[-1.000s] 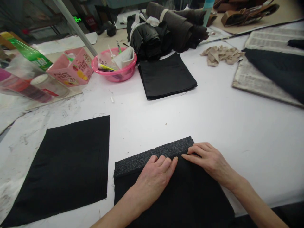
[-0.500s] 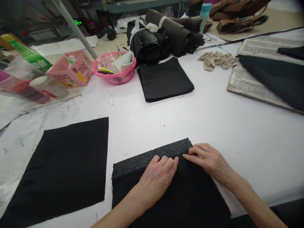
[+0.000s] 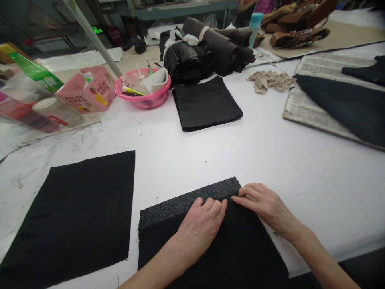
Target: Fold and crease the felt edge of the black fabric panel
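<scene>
Your black cloth panel (image 3: 231, 249) lies flat by the near edge of the counter (image 3: 264, 156), its lower right corner reaching that edge; its lower part runs out of view. A speckled grey strip (image 3: 177, 204) spans the panel's far side, ending at a ridge where it meets the plain black.

Both your hands are at that ridge, low over the cloth. Your left hand (image 3: 200, 220) is mostly curled, knuckles up, with its fingertips tucked down at the ridge. Your right hand (image 3: 267, 204) is partly closed at the strip's right end, with a small gap between thumb and bent forefinger. You cannot tell from this view whether either one pinches the fabric or only presses it. Working so close together, they probably hold a short stretch of the ridge straight and stop it slipping; the flat counter backs the pressure.

A second black panel (image 3: 81, 216) lies spread toward the counter's left edge, just beside yours but apart from it, perhaps to be within easy reach. A squared stack of black pieces (image 3: 207, 104) sits farther off, toward the far edge, likely aligned so the pieces lift singly. Left of it, a pink basin (image 3: 144, 103) gathers small tools.
</scene>
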`<move>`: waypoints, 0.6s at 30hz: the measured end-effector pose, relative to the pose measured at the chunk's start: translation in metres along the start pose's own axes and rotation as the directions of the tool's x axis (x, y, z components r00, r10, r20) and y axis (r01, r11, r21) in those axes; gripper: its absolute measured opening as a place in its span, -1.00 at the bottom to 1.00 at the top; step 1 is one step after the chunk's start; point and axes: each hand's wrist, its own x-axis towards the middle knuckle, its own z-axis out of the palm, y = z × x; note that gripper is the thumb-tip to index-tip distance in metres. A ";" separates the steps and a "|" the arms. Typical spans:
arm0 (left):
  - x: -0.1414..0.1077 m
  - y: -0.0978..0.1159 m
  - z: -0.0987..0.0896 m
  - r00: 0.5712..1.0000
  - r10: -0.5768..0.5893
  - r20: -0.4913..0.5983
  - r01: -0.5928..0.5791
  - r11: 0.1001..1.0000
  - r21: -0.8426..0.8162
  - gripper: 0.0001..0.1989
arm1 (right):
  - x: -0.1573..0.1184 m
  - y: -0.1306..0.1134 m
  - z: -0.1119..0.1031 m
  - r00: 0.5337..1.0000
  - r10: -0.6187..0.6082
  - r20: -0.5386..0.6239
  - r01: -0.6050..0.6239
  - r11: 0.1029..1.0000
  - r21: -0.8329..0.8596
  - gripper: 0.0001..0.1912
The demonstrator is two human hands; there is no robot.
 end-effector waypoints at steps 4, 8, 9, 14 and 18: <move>0.005 0.001 0.000 1.000 -0.009 -0.005 0.009 1.000 -0.008 -0.55 | 0.000 -0.002 -0.001 1.000 0.010 -0.007 -0.010 1.000 -0.008 -0.73; 0.009 0.003 0.001 1.000 -0.001 -0.006 0.001 1.000 -0.013 -0.57 | 0.001 -0.004 -0.001 1.000 0.019 -0.011 -0.019 1.000 -0.009 -0.74; 0.010 0.003 0.001 1.000 0.000 -0.009 0.000 1.000 -0.015 -0.57 | 0.000 -0.004 -0.001 1.000 0.021 -0.013 -0.021 1.000 -0.007 -0.74; 0.012 0.005 0.003 1.000 -0.007 -0.031 0.006 1.000 -0.013 -0.56 | -0.006 0.004 0.004 0.995 0.061 -0.085 -0.055 0.996 0.072 -0.69; 0.013 0.006 0.006 0.998 -0.015 -0.055 0.014 1.000 -0.013 -0.53 | -0.012 0.011 0.003 0.981 0.152 -0.121 -0.124 0.970 0.209 -0.68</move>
